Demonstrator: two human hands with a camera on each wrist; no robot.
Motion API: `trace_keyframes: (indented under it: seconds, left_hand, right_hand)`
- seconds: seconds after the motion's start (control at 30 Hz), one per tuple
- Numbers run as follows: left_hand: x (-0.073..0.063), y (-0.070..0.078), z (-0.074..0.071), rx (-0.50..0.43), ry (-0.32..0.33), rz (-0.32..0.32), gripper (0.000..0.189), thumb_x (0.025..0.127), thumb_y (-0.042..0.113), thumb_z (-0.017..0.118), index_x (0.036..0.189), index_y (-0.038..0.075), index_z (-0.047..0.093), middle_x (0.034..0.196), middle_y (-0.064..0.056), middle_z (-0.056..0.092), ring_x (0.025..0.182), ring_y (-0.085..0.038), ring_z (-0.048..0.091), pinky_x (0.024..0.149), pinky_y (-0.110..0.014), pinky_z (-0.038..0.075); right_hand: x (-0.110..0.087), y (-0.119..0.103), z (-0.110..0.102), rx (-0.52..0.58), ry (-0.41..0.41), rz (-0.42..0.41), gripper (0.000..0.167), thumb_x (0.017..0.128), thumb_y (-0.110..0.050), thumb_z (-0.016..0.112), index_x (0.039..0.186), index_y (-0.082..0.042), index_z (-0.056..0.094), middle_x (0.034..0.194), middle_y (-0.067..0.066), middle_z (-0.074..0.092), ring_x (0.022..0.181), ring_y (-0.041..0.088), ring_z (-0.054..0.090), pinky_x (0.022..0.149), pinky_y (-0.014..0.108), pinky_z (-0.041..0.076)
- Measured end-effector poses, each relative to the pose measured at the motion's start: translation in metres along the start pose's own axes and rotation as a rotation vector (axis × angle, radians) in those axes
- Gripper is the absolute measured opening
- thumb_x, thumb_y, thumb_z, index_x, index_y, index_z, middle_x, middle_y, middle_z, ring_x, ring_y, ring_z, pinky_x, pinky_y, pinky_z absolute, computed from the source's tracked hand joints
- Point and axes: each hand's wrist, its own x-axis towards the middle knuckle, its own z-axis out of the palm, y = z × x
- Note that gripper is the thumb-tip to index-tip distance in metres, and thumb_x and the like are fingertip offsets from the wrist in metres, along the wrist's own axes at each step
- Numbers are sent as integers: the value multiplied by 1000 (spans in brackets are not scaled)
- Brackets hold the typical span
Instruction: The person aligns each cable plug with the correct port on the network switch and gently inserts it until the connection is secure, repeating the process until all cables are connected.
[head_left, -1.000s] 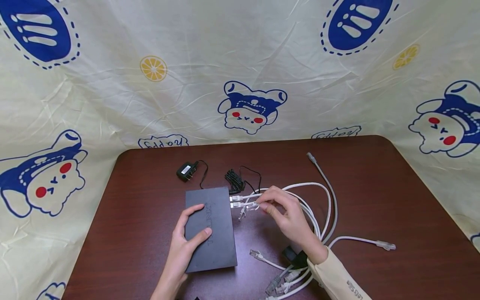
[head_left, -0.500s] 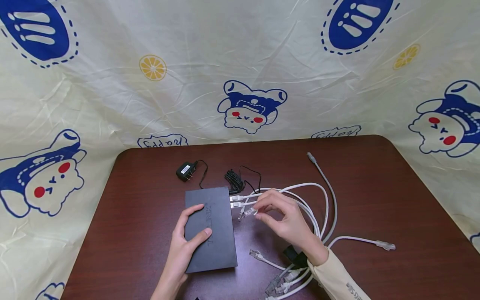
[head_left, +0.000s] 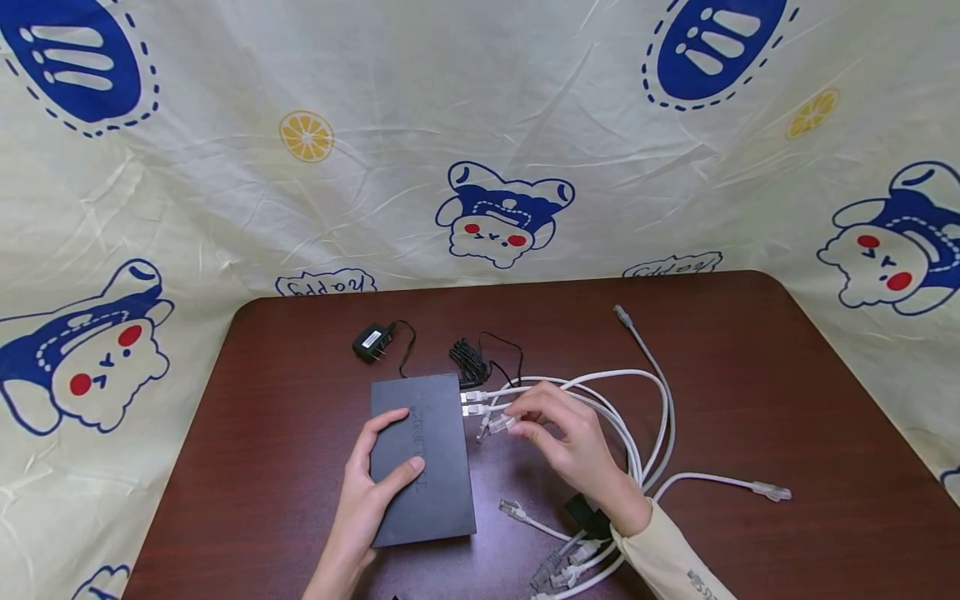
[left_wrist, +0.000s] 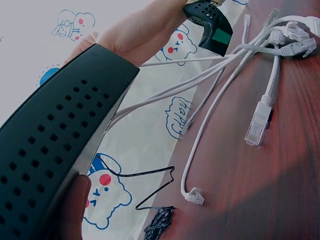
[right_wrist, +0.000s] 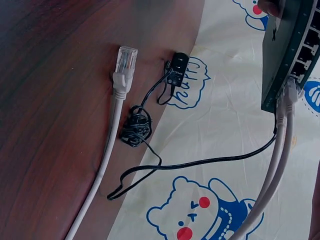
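A dark network switch [head_left: 442, 508] is gripped by my left hand [head_left: 367, 479], with thumb and a finger lying over its top face. Two white Ethernet cables sit plugged into its right side, their plugs [head_left: 472, 403] stacked side by side; the right wrist view shows these plugs [right_wrist: 289, 95] at the end of a row of ports. Just right of the switch, my right hand [head_left: 577, 442] pinches a clear Ethernet plug [head_left: 502, 424] between thumb and fingertips, apart from the ports. Behind it, another loose plug [head_left: 483, 432] is partly hidden.
A black power adapter [head_left: 372, 342] and its bundled cord [head_left: 468, 362] lie behind the switch. Several cable ends [head_left: 573, 558] cluster near the right forearm, where a black wrist camera [head_left: 588, 515] shows. A grey cable [head_left: 647, 354] reaches toward the back; one white plug [head_left: 771, 492] lies right.
My right hand has lowered slightly toward me with the pinched plug, which now points more down and left. The white cable loop behind it has shifted a little right. The left hand stays put.
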Motion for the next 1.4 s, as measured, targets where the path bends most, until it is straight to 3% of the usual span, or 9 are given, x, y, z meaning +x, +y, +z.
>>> trace_keyframes:
  seconds: [0.23, 0.5, 0.6, 0.73, 0.97, 1.03, 1.17, 1.27, 1.4]
  left_hand:
    - [0, 1, 2, 1, 6, 2, 54, 83, 1, 69, 131, 20, 52, 117, -17, 45, 80, -29, 62, 62, -43, 54]
    - [0, 3, 5, 4, 2, 13, 54, 83, 2, 69, 131, 20, 52, 118, -17, 46, 84, -30, 61, 64, -43, 54]
    - [1, 3, 6, 9, 0, 13, 54, 83, 2, 69, 131, 20, 52, 117, -17, 46, 85, -30, 61, 64, -43, 53]
    - [1, 3, 6, 12, -2, 9, 54, 83, 2, 69, 131, 20, 52, 117, -17, 46, 84, -29, 61, 64, -42, 53]
    - [0, 3, 7, 13, -7, 5, 54, 84, 2, 69, 131, 20, 52, 118, -17, 46, 82, -29, 62, 64, -42, 53]
    - [0, 4, 7, 22, -6, 7, 54, 84, 3, 69, 131, 20, 52, 119, -17, 46, 85, -30, 61, 65, -42, 53]
    - [1, 4, 8, 39, -4, 17, 54, 84, 4, 70, 132, 21, 52, 120, -16, 46, 93, -30, 57, 68, -42, 52]
    - [1, 5, 8, 39, -2, 22, 54, 84, 4, 70, 132, 21, 52, 121, -16, 46, 93, -31, 57, 68, -43, 52]
    - [1, 5, 8, 35, -6, 23, 54, 84, 4, 70, 132, 21, 52, 122, -16, 46, 90, -31, 59, 66, -43, 53]
  right_hand:
    - [-4, -1, 3, -49, -7, 25, 19, 96, -21, 58, 98, -4, 66, 91, 5, 62, 68, 9, 58, 62, 17, 48]
    - [-7, -5, 13, -81, 48, 26, 16, 93, -17, 62, 96, -2, 67, 94, 8, 57, 66, 11, 59, 62, 17, 49]
    - [-8, -6, 16, -74, 67, 34, 9, 88, -6, 68, 95, -1, 68, 91, 7, 58, 63, 10, 59, 59, 16, 49]
    - [-8, -7, 20, -67, 101, 55, 22, 76, 11, 72, 94, -2, 67, 88, 7, 58, 61, 11, 59, 58, 16, 49]
    - [-9, -9, 31, -89, 153, 95, 27, 71, 21, 71, 90, 1, 66, 91, 10, 55, 61, 12, 58, 58, 16, 49]
    - [-8, -9, 34, -131, 153, 94, 25, 72, 19, 71, 89, 2, 65, 90, 9, 55, 60, 11, 58, 58, 15, 49]
    - [-7, -9, 37, -222, 134, 81, 4, 86, 1, 68, 88, 0, 65, 89, 6, 57, 61, 9, 57, 57, 15, 47]
    - [-6, -9, 38, -262, 124, 80, 14, 93, -14, 63, 88, -2, 65, 88, 5, 57, 61, 8, 57, 55, 15, 46]
    - [-6, -9, 39, -277, 129, 87, 12, 92, -13, 65, 88, -2, 66, 86, 5, 57, 61, 8, 56, 55, 16, 45]
